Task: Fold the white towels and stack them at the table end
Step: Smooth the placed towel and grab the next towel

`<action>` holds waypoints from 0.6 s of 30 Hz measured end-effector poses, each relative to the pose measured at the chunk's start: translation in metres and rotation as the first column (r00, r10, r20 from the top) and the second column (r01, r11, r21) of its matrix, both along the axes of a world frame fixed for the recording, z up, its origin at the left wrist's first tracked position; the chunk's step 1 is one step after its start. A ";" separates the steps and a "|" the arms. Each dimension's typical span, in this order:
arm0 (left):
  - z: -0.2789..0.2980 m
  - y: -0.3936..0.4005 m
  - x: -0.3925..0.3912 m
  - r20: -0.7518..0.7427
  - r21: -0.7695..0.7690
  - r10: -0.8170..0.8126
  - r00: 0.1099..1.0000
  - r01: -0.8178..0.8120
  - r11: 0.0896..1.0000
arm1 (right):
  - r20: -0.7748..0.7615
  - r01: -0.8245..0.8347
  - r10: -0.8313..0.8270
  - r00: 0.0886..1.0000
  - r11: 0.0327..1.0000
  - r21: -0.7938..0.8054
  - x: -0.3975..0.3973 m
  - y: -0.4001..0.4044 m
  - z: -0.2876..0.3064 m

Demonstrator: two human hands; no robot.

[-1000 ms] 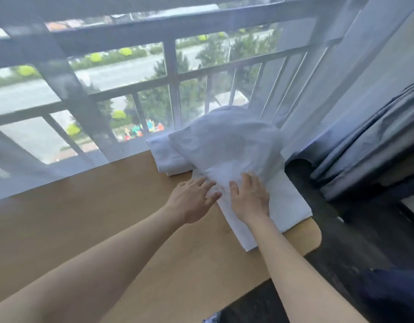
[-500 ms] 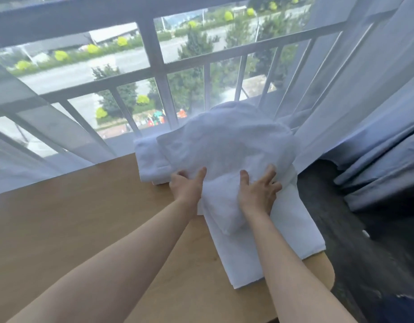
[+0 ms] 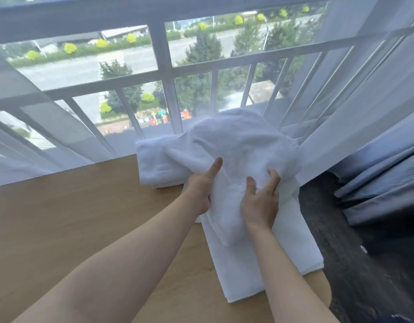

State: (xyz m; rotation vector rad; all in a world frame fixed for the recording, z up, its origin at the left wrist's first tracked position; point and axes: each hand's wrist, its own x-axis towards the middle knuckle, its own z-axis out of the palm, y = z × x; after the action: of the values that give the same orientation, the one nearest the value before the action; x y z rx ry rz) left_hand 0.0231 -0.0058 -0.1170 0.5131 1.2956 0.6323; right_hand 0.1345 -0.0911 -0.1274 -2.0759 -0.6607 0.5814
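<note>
A crumpled white towel [image 3: 243,145] is bunched in a heap at the far right end of the wooden table [image 3: 84,217]. My left hand [image 3: 201,185] grips its left lower edge, thumb up on the cloth and fingers tucked under. My right hand [image 3: 259,201] holds the towel's front, fingers spread and digging into the fabric. Under the heap lies a flat folded white towel [image 3: 259,264], reaching to the table's right corner. Another folded white towel [image 3: 154,164] sits behind and to the left, against the window side.
A white window railing [image 3: 166,73] and sheer curtain [image 3: 49,136] run along the table's far edge. Grey-blue curtains [image 3: 383,171] hang at the right over a dark floor [image 3: 341,252]. The table's rounded right corner [image 3: 322,290] is close to the flat towel.
Both hands went from lying flat on the towel to taking hold of the crumpled heap and raising its front edge. The view has moved closer and tilted up.
</note>
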 end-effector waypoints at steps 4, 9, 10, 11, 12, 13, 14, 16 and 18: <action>0.015 -0.004 -0.008 0.180 0.057 -0.082 0.980 0.073 0.996 | 0.022 -0.001 -0.002 1.000 0.987 0.162 -0.006 0.002 0.018; 0.059 -0.002 -0.010 0.274 0.254 -0.053 0.960 -0.019 0.967 | 0.042 0.023 -0.039 0.998 0.941 0.337 -0.009 0.007 0.052; 0.070 -0.001 -0.013 0.277 0.295 -0.050 0.960 -0.035 0.955 | 0.080 0.013 -0.047 0.996 0.922 0.386 -0.013 0.007 0.063; 0.079 0.000 -0.017 0.289 0.330 -0.057 0.956 -0.044 0.943 | 0.125 -0.001 -0.059 0.990 0.900 0.435 -0.017 0.007 0.074; 0.089 0.000 -0.023 0.303 0.355 -0.069 0.950 -0.046 0.934 | 0.170 -0.017 -0.074 0.983 0.877 0.479 -0.021 0.006 0.086; 0.100 -0.001 -0.030 0.316 0.376 -0.081 0.945 -0.046 0.925 | 0.215 -0.037 -0.088 0.973 0.854 0.519 -0.026 0.005 0.099; 0.111 -0.001 -0.038 0.328 0.394 -0.090 0.940 -0.050 0.918 | 0.258 -0.064 -0.097 0.961 0.832 0.551 -0.032 0.004 0.113; 0.134 -0.005 -0.057 0.349 0.444 -0.090 0.933 -0.080 0.892 | 0.330 -0.139 -0.080 0.941 0.796 0.589 -0.047 0.001 0.140; 0.158 -0.013 -0.081 0.359 0.509 -0.066 0.931 -0.136 0.850 | 0.385 -0.216 -0.044 0.922 0.766 0.606 -0.069 -0.002 0.164</action>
State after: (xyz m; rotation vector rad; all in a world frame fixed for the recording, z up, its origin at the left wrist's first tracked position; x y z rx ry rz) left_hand -0.0584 -0.0183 0.0409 0.7796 0.7654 1.0758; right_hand 0.0654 -0.0927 0.0369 -1.5018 -1.0222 -0.0343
